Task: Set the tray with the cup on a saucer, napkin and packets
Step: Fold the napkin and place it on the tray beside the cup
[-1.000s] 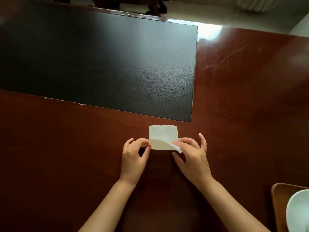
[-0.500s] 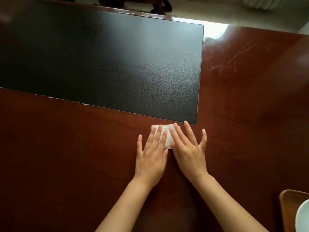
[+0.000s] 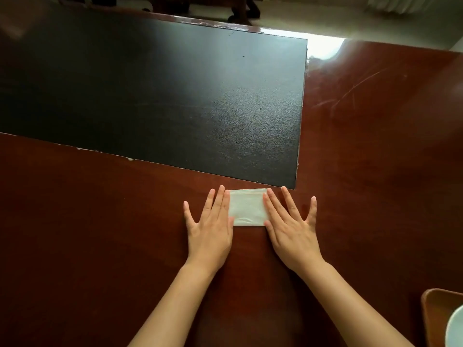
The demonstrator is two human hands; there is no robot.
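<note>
On the worktop, just below the black mat (image 3: 155, 101), my left hand (image 3: 211, 227) and right hand (image 3: 292, 230) lie flat and open, flanking the folded napkin (image 3: 247, 207). Tray (image 3: 436, 311) waits at 4 o'clock (mostly out of view). Lifting carelessly could spring the fold open.

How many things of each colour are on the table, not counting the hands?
White: 2, the folded napkin and the dish at the picture's edge
Black: 1, the mat
Brown: 1, the tray
Total: 4
</note>
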